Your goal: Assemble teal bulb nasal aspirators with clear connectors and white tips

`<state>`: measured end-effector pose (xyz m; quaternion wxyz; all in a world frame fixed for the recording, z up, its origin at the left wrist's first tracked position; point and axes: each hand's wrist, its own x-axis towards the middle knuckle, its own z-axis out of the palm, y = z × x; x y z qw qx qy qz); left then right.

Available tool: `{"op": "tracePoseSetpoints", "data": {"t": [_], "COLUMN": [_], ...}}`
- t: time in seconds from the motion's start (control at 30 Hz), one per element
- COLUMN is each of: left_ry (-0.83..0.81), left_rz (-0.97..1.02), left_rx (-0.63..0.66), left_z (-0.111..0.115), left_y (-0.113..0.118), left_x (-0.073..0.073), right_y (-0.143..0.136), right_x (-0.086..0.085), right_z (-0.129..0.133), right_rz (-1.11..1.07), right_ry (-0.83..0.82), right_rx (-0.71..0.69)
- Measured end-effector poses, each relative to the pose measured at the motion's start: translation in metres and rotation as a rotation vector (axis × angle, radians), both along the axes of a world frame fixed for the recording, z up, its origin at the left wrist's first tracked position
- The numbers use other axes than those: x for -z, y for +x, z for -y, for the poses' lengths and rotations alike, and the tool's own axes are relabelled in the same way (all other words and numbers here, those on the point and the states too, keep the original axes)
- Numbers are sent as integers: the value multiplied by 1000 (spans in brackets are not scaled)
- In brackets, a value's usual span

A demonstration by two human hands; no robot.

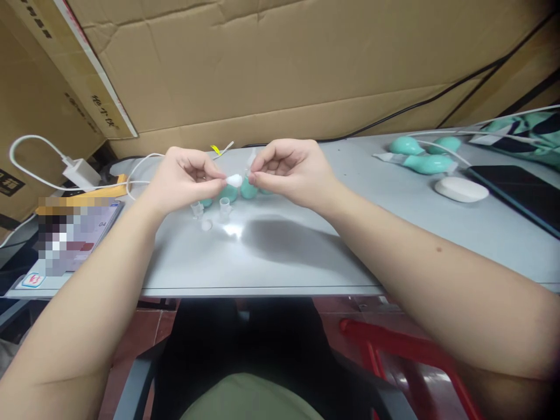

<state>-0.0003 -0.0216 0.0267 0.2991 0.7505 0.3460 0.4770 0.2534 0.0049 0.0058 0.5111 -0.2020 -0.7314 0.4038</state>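
Observation:
My left hand [186,175] pinches a small, soft-looking white piece [234,180] between thumb and forefinger, above the table. Close beside it, my right hand [291,172] is closed, thumb against forefinger. What lies between those fingertips is too small to make out. Below and behind my hands sit several teal rounded bulbs [249,189], partly hidden by the fingers. Two short clear plastic pieces stand in front of them, a cup-like tube [225,208] and another clear piece [198,209]. A small whitish disc [206,224] lies flat nearby.
More teal bulbs [405,146], a white oval case [461,189] and a dark tablet [516,192] are on the right. At left lie a phone [98,233], a yellow strip [83,198] and a white charger [81,174] with cable. Cardboard [306,64] walls the grey table's [284,274] back.

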Motion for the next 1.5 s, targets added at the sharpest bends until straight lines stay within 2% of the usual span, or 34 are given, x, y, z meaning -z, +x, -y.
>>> {"op": "tracePoseSetpoints", "data": {"t": [0.1, 0.2, 0.53, 0.67, 0.87, 1.1, 1.5], "left_ry": [24, 53, 55, 44, -50, 68, 7], "left_rz": [-6, -20, -24, -52, -83, -124, -67], "left_rx": [-11, -19, 38, 10, 14, 57, 75], "left_z": [-4, -4, -4, 0, 1, -2, -3], "left_y": [3, 4, 4, 5, 5, 3, 4], "left_x": [7, 10, 9, 8, 8, 9, 10], "right_y": [-4, -5, -4, -4, -2, -2, -1], "right_x": [3, 4, 3, 3, 6, 5, 4], "right_z": [-2, -2, 0, 0, -4, -3, -2], "right_rz": [-13, -20, -8, 0, 30, 23, 39], "right_ry": [-93, -117, -138, -151, -130, -102, -85], "right_rx": [-49, -76, -63, -69, -100, -73, -42]}}
